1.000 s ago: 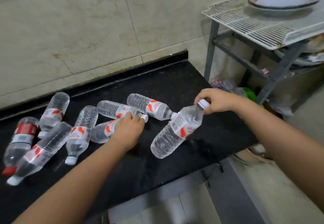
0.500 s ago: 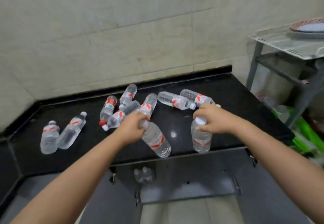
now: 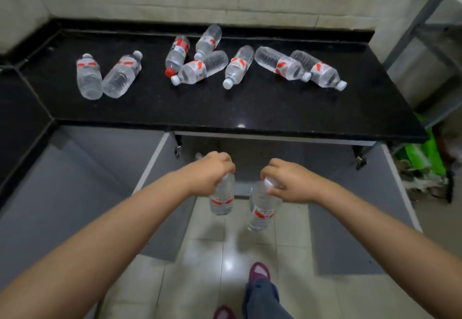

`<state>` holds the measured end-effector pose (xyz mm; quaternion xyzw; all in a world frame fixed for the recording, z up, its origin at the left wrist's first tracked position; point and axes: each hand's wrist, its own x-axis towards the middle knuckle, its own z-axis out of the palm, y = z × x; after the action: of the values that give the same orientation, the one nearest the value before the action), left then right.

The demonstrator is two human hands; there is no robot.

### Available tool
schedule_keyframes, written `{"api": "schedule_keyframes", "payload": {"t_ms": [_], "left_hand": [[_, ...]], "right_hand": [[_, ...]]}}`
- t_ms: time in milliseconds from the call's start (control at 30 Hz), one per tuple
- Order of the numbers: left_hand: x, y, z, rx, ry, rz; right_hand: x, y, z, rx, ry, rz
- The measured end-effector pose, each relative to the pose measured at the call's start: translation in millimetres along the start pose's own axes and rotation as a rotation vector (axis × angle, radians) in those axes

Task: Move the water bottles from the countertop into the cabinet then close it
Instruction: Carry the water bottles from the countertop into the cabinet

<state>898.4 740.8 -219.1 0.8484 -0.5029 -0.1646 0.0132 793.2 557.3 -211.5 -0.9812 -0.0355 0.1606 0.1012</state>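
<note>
- Left hand (image 3: 211,175) is closed round the neck of one bottle (image 3: 222,198); it hangs cap-up, below the tabletop (image 3: 225,108) edge, in front of the open cabinet (image 3: 262,153)
- Right hand (image 3: 287,181) pinches the cap of a second bottle (image 3: 262,208); this one also hangs, tilted a little, just beside the first and not touching it
- Both held bottles are over the pale floor tiles (image 3: 220,256), between the two grey cabinet doors (image 3: 350,218) swung open
- Eight bottles lie on their sides on the black tabletop; a pair (image 3: 107,76) at the left, touching; six more (image 3: 240,63) in a loose row to the right, one with a red cap (image 3: 169,71), the others white-capped
- Inside the dark cabinet a white cap shows faintly; what else is in there I cannot tell
- A shoe (image 3: 260,272) and trouser leg at the bottom edge
</note>
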Motion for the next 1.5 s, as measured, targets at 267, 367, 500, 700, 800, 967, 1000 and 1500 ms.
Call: {"api": "schedule_keyframes", "payload": {"t_ms": [267,367,500,700,800,967,1000,1500], "left_hand": [[57.2,-27.1,80.6,0.144,-0.234,-0.028],[88.3,-42.2,111.4,0.124,-0.3,-0.081],[140.4,-79.9,179.9,0.194,-0.155,0.043],[223.2,-132.8,297.8,0.338,0.055,0.031],[262.2,-155.8,342.6,0.371,0.062,0.05],[310.2,-184.1,399.4,0.356,-0.059,0.001],[316.3,-186.6,404.5,0.337,-0.064,-0.023],[348.4,-221.0,425.2,-0.022,0.177,-0.296]], "right_hand": [[75.6,32.2,72.9,-0.184,0.019,-0.125],[112.3,51.8,109.9,-0.222,-0.03,-0.083],[166.1,86.4,174.4,-0.134,0.018,0.055],[247.2,143.9,296.6,-0.128,-0.002,0.171],[289.4,173.5,354.0,-0.219,0.06,0.141],[334.7,198.5,403.9,-0.224,0.155,0.188],[341.7,204.0,410.8,-0.199,0.166,0.195],[383.5,206.5,400.4,0.038,0.127,0.234]]}}
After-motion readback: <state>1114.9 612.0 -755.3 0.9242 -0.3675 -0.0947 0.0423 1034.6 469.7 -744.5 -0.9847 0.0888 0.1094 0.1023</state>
